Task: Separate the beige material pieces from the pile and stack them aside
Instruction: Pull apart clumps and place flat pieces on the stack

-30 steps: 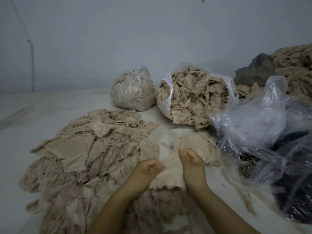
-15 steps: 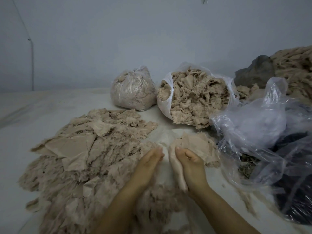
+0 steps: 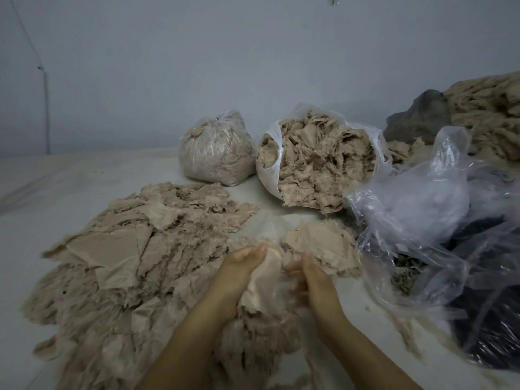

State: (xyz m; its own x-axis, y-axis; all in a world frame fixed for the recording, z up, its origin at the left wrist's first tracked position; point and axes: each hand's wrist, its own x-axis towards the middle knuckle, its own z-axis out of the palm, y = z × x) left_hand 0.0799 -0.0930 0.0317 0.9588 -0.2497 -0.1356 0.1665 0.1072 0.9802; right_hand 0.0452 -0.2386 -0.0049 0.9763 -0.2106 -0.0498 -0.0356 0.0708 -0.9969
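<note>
A wide spread of frayed beige material pieces (image 3: 135, 257) covers the white surface on the left. A smaller stack of beige pieces (image 3: 323, 246) lies at centre right, just beyond my hands. My left hand (image 3: 239, 271) grips one smooth beige piece (image 3: 263, 285) from its left side, fingers curled round it. My right hand (image 3: 312, 277) is blurred and holds the same piece from the right with curled fingers. A fluffy clump of beige material (image 3: 253, 339) lies under my wrists.
A tied clear bag of beige material (image 3: 216, 153) and an open white bag overflowing with it (image 3: 318, 167) stand at the back. Crumpled clear plastic (image 3: 439, 220) over dark contents fills the right. More beige material (image 3: 489, 114) is heaped far right.
My hands have come together on one beige piece. It was spread flat between them a second ago and now hangs bunched and lifted slightly; my right hand is moving.
</note>
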